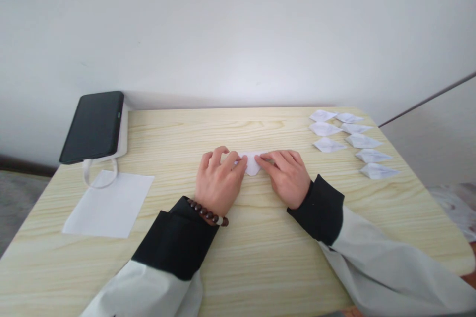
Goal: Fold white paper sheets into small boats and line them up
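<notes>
A small folded piece of white paper (252, 164) lies on the light wooden table (238, 237), near its middle. My left hand (217, 181), with a dark bead bracelet on the wrist, presses on the paper's left part with curled fingers. My right hand (286, 176) presses on its right part, fingertips on the fold. Both hands cover most of the paper; only its centre shows.
Several finished folded white paper shapes (351, 141) lie in two rows at the table's far right. A flat white sheet (109, 203) lies at the left. Behind it a black tablet (92, 126) leans on a white stand with a loop strap. A wall stands right behind the table.
</notes>
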Available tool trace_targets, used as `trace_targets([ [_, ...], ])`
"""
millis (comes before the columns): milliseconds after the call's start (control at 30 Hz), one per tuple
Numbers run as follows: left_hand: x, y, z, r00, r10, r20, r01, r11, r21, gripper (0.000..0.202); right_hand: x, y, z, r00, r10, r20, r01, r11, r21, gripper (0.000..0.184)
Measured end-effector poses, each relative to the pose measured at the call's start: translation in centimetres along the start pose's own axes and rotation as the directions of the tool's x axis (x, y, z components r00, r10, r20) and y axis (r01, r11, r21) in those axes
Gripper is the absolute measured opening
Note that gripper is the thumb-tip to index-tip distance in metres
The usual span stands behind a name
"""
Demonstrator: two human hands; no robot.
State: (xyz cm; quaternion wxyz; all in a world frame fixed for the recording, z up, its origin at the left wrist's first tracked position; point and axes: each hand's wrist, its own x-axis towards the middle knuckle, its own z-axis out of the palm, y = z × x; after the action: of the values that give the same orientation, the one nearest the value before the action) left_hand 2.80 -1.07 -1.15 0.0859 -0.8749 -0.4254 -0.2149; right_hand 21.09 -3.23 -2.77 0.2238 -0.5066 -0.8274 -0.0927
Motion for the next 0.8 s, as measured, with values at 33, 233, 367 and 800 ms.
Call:
trace_targets([
  [33,-0.1,0.1,-0.1,1.0,-0.019,0.005,0.019,1.0,0.003,0.021,-0.2,0.1,0.0,1.0,0.013,-0.007,-0.013,1.0,0.005,0.029],
  [233,-1.0,0.0,-0.4,0.998,-0.056,-0.021,0.057,0.997,0.043,0.021,-0.9,0.6,-0.1,0.999,0.05,-0.018,-0.05,0.999,-0.015,0.029],
  [367,-1.1,-0.2,-0.6,0.995,-0.075,-0.066,0.08,0.995,0.066,0.018,-0.8,0.4,-0.2,0.997,0.062,-0.053,-0.062,0.998,-0.012,0.027],
  [800,0.8,-2.4,0.9,0.969,-0.225,0.1,0.24,0.956,-0.169,0.026,1.1,1.8,0.5,0.967,0.243,0.076,-0.254,0.929,0.268,0.014],
])
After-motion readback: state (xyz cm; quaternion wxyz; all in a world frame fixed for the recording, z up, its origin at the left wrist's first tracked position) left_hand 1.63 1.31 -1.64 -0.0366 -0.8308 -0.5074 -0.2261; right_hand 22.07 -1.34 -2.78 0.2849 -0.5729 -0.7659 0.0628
